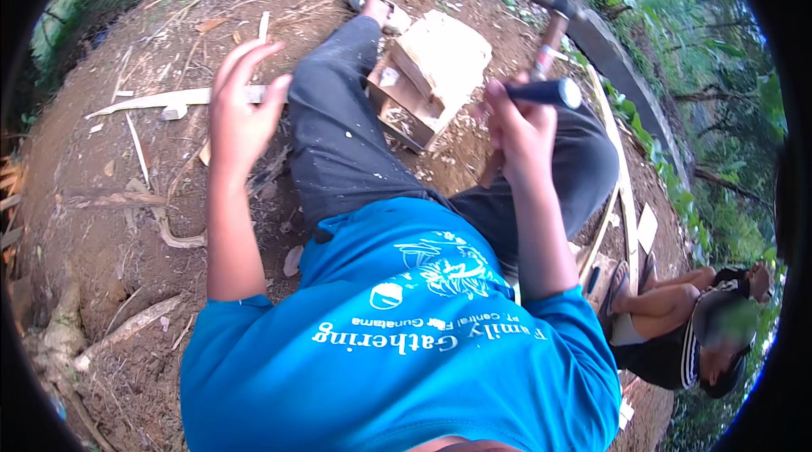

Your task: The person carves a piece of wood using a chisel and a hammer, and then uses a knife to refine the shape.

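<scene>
Hammer: gripped by its dark handle in the right hand, head raised above the wooden box. Left hand: open, empty, fingers spread, left of the box.

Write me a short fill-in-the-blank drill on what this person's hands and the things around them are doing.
1. The right hand grips the dark handle of a ____.
2. The left hand is open and holds ____.
3. The wooden block lies beside the person's outstretched ____.
4. The person's shirt is ____ in colour.

Missing words: hammer; nothing; leg; blue
</scene>
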Motion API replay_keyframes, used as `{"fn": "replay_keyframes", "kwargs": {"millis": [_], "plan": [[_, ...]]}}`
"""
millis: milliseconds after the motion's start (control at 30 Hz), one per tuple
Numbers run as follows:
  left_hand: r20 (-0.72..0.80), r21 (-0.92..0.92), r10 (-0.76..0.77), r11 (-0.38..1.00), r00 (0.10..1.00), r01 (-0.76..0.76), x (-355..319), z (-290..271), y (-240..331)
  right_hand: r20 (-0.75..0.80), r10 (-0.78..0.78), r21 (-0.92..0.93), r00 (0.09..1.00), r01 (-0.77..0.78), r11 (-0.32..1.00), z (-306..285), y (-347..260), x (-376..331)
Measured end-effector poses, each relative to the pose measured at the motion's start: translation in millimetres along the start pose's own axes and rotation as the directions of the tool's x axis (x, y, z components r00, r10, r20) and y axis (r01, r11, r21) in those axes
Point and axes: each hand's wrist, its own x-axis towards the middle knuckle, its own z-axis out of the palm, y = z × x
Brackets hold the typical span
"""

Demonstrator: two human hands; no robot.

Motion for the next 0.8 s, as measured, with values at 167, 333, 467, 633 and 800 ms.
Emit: {"fn": "replay_keyframes", "kwargs": {"millis": [167,333,467,633,800], "plan": [[0.114,-0.588,0.376,0.772,0.92,-0.243,53.7,77.1,118.8,0.055,-0.088,0.13,0.995,0.08,0.988,24.2,30.9,37.1],[0.058,-0.47,0.426,0.81,0.903,-0.352,76.3,125.8,116.8,0.137,-0.168,-0.13,0.976,0.186,0.974,27.3,32.5,55.7],[0.094,-0.603,0.371,0.76,0.924,-0.244,80.0,139.3,105.2,0.125,-0.063,-0.119,0.99,0.078,0.99,10.1,34.3,50.6],[0.083,-0.779,0.279,0.617,0.957,-0.113,85.3,151.0,89.8,-0.034,0.005,-0.074,0.999,-0.007,0.997,-33.6,18.0,27.0],[0.166,-0.771,0.181,0.637,0.969,0.013,90.3,142.7,102.8,-0.145,0.0,0.032,0.989,0.005,0.999,-62.3,9.7,2.3]]}}
